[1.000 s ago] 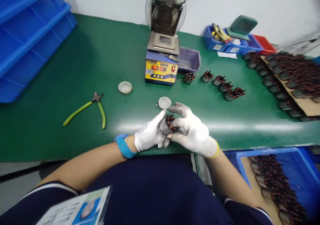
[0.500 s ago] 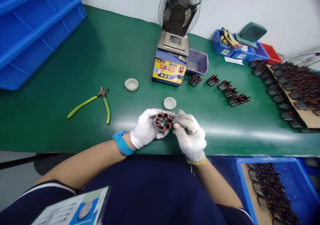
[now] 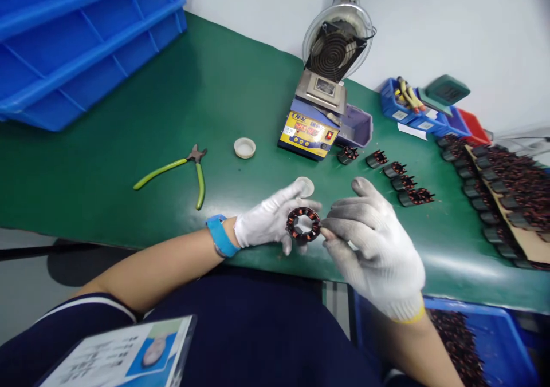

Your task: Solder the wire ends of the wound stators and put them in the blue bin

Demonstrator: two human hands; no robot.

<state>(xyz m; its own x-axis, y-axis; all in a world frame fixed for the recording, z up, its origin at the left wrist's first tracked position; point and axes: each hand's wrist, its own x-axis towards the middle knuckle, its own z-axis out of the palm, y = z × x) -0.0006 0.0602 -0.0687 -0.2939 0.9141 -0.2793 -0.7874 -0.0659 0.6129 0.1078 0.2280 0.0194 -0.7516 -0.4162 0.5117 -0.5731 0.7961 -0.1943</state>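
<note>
A ring-shaped motor stator [image 3: 292, 226] with copper windings and dark insulation faces up in front of me. My left hand [image 3: 266, 221], in a white glove, cradles it from the left, with fingers spread loosely around and beneath it. Thumb and fingertips of my gloved right hand [image 3: 369, 238] are pinched together at the stator's right rim. Whether they grip the rim itself or a wire end there is hidden. Just beyond my left fingers sits a small white round dish [image 3: 305, 186]. Green-handled cutting pliers [image 3: 197, 154] lie with handles apart, left of my hands.
A second white dish [image 3: 244, 147] lies left of a yellow-and-blue solder pot [image 3: 307, 135]. Behind it is a purple bin [image 3: 363, 132]. Several stators [image 3: 395, 170] stand to the right, near a crowded board [image 3: 533, 244]. Blue bins [image 3: 107, 49] fill the far left.
My view has shifted, moving the table's things rightward. My left fingers have spread from their closer wrap around the stator. My right hand has risen toward the camera, fingertips still at the rim.
</note>
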